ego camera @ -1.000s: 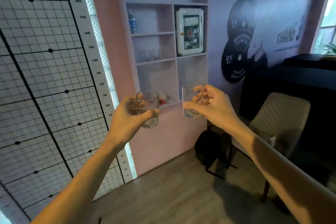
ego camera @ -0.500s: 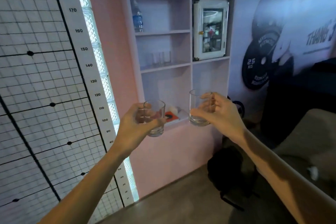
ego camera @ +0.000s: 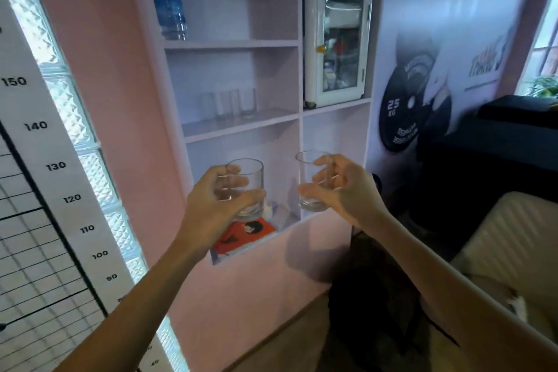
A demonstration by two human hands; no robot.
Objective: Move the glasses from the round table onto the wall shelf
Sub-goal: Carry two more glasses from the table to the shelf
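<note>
In front of lilac wall shelf (ego camera: 271,118) we hold two clear, round glasses upright: left grip (ego camera: 211,208) wrapped round left glass (ego camera: 250,172), right grip (ego camera: 341,190) clasping right glass (ego camera: 308,172), both below board bearing shelf glasses (ego camera: 229,103).

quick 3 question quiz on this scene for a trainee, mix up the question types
1. True or false: the left hand grips the left glass and the right hand grips the right glass.
2. Where on the shelf do the shelf glasses already stand? A) top left compartment B) middle left compartment C) bottom right compartment
3. Fill in: the bottle stands in the ___ left compartment.

Key: 1 true; 2 B; 3 top
</note>
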